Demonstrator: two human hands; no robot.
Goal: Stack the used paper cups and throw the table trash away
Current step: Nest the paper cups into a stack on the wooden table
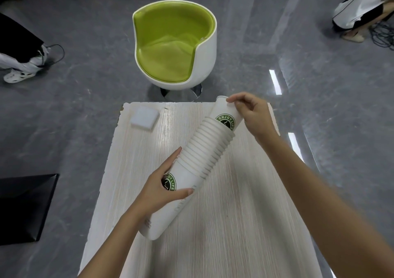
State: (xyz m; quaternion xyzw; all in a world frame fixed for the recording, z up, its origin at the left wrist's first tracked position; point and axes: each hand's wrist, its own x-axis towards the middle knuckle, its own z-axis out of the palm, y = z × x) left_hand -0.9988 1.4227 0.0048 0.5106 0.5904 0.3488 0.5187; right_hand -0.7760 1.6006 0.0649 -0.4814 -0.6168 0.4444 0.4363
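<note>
A long stack of white paper cups [202, 150] with green round logos lies tilted over the pale wooden table [234, 213], its closed bottom end toward me and its open end toward the far right. My left hand [162, 190] grips the lower cup of the stack, thumb on top and fingers along its far side. My right hand [251, 113] holds the topmost cup [223, 113] near its rim, fingers curled round it. A white folded napkin [145, 117] lies on the table's far left corner.
A white swivel chair with a green seat [173, 45] stands just beyond the table's far edge. A black flat object [23, 205] sits on the grey floor to the left. Other persons' legs and shoes show at far left [19, 73] and far right [354, 35].
</note>
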